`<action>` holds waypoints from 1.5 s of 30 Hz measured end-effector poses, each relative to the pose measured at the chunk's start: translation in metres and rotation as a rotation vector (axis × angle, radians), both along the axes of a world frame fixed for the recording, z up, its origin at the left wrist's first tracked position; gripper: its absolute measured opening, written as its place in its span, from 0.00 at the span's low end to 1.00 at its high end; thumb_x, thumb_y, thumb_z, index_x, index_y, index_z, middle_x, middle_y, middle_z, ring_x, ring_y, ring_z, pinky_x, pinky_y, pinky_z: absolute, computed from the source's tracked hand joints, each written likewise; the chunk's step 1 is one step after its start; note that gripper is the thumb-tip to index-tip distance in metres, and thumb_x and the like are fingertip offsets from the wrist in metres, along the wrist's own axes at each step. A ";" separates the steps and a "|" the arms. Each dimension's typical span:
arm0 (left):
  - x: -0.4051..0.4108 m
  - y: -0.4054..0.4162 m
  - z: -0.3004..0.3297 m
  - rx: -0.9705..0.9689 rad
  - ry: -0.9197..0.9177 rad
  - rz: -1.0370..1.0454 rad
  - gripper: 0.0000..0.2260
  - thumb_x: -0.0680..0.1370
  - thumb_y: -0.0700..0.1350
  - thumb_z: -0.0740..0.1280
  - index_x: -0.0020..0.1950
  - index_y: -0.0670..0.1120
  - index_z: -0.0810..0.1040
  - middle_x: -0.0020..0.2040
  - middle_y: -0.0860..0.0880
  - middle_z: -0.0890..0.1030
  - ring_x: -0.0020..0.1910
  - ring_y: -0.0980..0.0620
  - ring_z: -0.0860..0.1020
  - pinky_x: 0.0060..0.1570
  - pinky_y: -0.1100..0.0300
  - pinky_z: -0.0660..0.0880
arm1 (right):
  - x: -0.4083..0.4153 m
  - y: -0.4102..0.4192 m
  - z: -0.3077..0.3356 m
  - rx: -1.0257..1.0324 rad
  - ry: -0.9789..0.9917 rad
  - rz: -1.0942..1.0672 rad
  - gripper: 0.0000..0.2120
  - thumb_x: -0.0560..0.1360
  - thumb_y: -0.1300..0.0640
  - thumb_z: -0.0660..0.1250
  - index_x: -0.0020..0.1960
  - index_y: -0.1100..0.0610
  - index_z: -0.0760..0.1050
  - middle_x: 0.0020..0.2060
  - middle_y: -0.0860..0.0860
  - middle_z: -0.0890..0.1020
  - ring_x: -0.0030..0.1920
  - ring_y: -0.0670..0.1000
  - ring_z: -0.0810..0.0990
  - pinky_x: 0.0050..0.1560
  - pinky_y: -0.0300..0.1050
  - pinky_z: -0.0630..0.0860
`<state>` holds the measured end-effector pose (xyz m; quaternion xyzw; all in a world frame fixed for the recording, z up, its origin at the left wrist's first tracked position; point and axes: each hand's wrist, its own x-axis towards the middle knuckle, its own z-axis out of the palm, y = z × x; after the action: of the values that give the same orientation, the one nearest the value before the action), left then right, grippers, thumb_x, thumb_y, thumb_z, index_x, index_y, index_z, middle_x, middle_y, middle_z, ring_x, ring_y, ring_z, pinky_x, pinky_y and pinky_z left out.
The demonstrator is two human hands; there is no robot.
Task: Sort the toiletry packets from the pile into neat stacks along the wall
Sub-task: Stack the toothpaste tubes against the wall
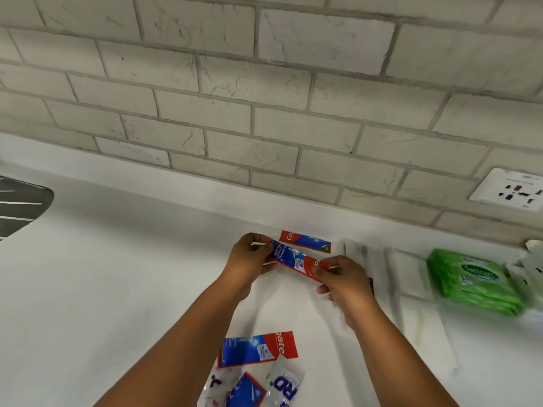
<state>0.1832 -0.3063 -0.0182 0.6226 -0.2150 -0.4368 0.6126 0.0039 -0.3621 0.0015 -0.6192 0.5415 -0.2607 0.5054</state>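
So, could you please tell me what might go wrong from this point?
The toothpaste packet is pinched only at its ends by the left hand and right hand, so it may sag or slip. Set down carelessly, it could land askew on the packet by the wall. The forearms hover over the pile and might scatter it.
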 end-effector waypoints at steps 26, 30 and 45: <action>0.009 -0.115 -0.046 0.227 -0.809 0.028 0.09 0.78 0.45 0.67 0.56 0.45 0.79 0.55 0.46 0.80 0.52 0.50 0.78 0.50 0.61 0.74 | 0.037 -0.105 -0.042 -0.709 1.009 0.056 0.12 0.74 0.49 0.67 0.55 0.52 0.74 0.48 0.51 0.79 0.50 0.53 0.75 0.47 0.48 0.70; 0.010 -0.116 -0.048 0.234 -0.823 0.029 0.09 0.78 0.45 0.67 0.57 0.45 0.79 0.56 0.46 0.79 0.52 0.51 0.77 0.49 0.63 0.72 | 0.037 -0.105 -0.042 -0.716 1.010 0.069 0.13 0.74 0.48 0.67 0.56 0.53 0.74 0.49 0.52 0.78 0.52 0.54 0.74 0.51 0.50 0.71; 0.007 -0.044 -0.020 0.224 -0.901 -0.056 0.07 0.78 0.50 0.66 0.51 0.49 0.79 0.51 0.50 0.75 0.47 0.53 0.77 0.44 0.65 0.68 | 0.040 -0.037 -0.012 -0.617 0.689 0.294 0.15 0.77 0.43 0.62 0.59 0.48 0.75 0.60 0.49 0.76 0.64 0.54 0.70 0.62 0.50 0.67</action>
<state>0.1900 -0.3499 -0.0384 0.8067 -0.4278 -0.1599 0.3751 0.0440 -0.3995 -0.0109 -0.8605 0.4815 -0.1146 0.1209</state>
